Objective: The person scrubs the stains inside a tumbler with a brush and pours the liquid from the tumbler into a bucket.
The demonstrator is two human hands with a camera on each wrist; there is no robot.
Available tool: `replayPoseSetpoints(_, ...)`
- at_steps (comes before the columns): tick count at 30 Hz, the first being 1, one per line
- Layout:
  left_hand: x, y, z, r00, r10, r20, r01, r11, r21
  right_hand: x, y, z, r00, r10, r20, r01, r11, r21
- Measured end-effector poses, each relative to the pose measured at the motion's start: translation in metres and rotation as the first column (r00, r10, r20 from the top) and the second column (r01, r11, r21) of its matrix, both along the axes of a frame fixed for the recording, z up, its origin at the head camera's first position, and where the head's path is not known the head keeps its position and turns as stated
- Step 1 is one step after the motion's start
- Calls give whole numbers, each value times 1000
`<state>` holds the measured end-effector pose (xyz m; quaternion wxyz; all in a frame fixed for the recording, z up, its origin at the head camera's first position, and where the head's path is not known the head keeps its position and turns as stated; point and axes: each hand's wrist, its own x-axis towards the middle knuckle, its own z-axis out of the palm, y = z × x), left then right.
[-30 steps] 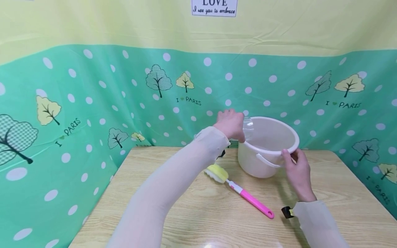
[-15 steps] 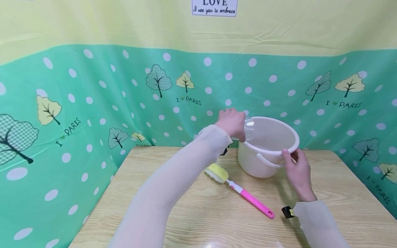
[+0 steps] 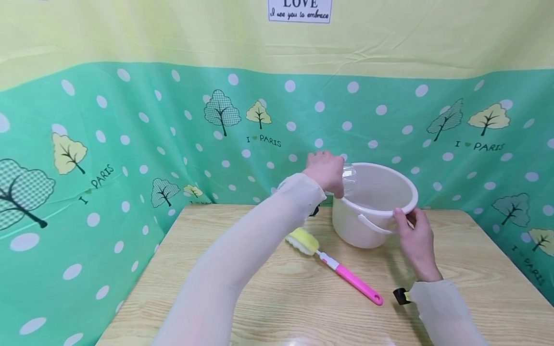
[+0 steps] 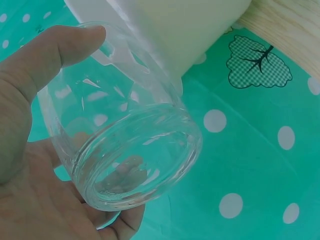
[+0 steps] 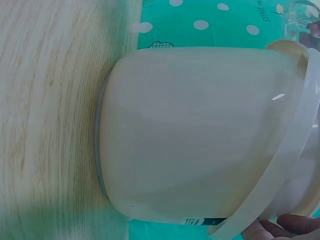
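My left hand grips a clear drinking glass at the left rim of a cream bucket. In the left wrist view, the thumb and fingers curl round the glass, which is tipped with its thick base facing the camera and its mouth towards the bucket. My right hand pinches the bucket's near right rim, thumb on the outside. A sponge bottle brush with a yellow and white head and pink handle lies in front of the bucket. Whether liquid leaves the glass cannot be made out.
The bucket stands near the back edge of a wooden table. Its white carrying handle hangs on the near side. A green and yellow patterned cloth hangs behind the table and along both sides.
My left hand and the glass have shifted slightly to the right at the bucket's rim. The right hand, bucket and bottle brush stay where they were.
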<state>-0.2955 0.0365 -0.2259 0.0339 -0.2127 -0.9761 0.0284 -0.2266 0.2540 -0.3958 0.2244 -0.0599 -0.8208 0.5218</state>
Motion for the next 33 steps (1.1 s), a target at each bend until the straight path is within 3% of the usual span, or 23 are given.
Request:
replayPoseSetpoints(17, -1, 2, -1, 1000, 6, 0, -6, 1000, -14, 0, 1, 0, 1000, 7, 0, -7, 1000, -9)
replayPoseSetpoints(33, -5, -7, -9, 1000, -10, 6, 10, 998, 67, 0, 0, 1, 1000, 8, -8, -8, 1000, -14)
